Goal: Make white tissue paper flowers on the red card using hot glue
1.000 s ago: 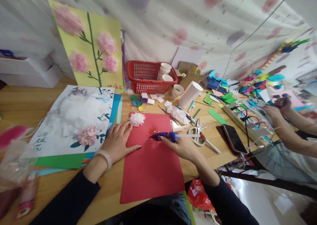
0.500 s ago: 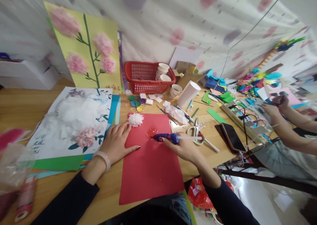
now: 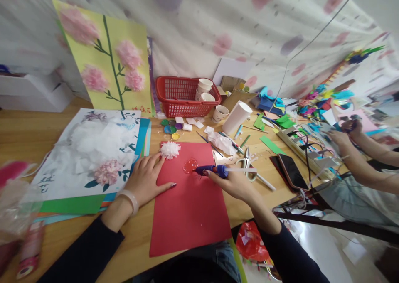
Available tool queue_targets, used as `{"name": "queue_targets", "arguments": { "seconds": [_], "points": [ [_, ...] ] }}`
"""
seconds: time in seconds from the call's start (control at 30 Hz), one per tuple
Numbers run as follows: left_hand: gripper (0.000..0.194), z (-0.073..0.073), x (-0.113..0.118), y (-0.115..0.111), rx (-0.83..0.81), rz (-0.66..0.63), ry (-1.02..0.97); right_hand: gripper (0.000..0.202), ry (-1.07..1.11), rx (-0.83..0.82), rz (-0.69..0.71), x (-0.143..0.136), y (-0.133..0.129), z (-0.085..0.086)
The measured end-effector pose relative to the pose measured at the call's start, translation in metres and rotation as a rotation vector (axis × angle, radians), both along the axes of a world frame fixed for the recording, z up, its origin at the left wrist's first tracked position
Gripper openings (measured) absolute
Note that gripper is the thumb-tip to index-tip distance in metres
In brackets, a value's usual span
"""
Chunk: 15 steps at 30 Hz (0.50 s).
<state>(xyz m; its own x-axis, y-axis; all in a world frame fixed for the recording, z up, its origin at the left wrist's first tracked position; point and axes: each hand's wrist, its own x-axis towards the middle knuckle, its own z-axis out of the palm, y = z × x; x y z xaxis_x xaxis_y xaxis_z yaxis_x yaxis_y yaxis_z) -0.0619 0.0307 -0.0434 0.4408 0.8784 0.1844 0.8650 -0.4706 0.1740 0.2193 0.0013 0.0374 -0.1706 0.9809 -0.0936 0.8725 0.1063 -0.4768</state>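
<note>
My right hand (image 3: 235, 182) grips a blue glue gun (image 3: 215, 171) with a pale glue stick (image 3: 240, 170) jutting from its back. The gun's nozzle points left, close to a shiny round patch of glue (image 3: 190, 165) on a red sheet of paper (image 3: 193, 216). Fingers spread, my left hand (image 3: 148, 177) lies flat on the sheet's left edge. Just beyond its fingertips, a white tissue-paper flower (image 3: 170, 150) sits at the sheet's upper left corner.
White-handled scissors (image 3: 247, 164) and a phone (image 3: 293, 171) lie to the right. Behind stand a red basket (image 3: 187, 108) with paper cups and a white paper roll (image 3: 237, 117). Flower artwork (image 3: 106, 143) covers the left side. A co-worker's hands (image 3: 346, 135) are at far right.
My right hand has drawn the glue gun slightly to the right, so its nozzle is off the middle of the glue patch. My left hand stays on the sheet.
</note>
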Motion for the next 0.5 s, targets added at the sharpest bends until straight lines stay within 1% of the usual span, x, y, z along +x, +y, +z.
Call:
{"name": "queue_targets", "arguments": {
  "seconds": [0.2,0.37,0.43,0.5],
  "points": [
    [0.085,0.0,0.0,0.0,0.001,-0.004,-0.016,0.052,0.0,-0.032,-0.084,0.002,0.004,0.008],
    [0.084,0.0,-0.001,0.0,0.0,-0.003,-0.027,0.053,0.022,-0.014,-0.08,-0.003,0.008,0.011],
    [0.084,-0.001,-0.001,0.0,0.007,-0.004,-0.028,0.054,0.01,-0.047,-0.083,-0.004,0.009,0.011],
    [0.084,-0.001,-0.001,0.001,0.013,-0.005,-0.025,0.054,0.023,-0.119,-0.081,-0.006,0.011,0.01]
  ]
}}
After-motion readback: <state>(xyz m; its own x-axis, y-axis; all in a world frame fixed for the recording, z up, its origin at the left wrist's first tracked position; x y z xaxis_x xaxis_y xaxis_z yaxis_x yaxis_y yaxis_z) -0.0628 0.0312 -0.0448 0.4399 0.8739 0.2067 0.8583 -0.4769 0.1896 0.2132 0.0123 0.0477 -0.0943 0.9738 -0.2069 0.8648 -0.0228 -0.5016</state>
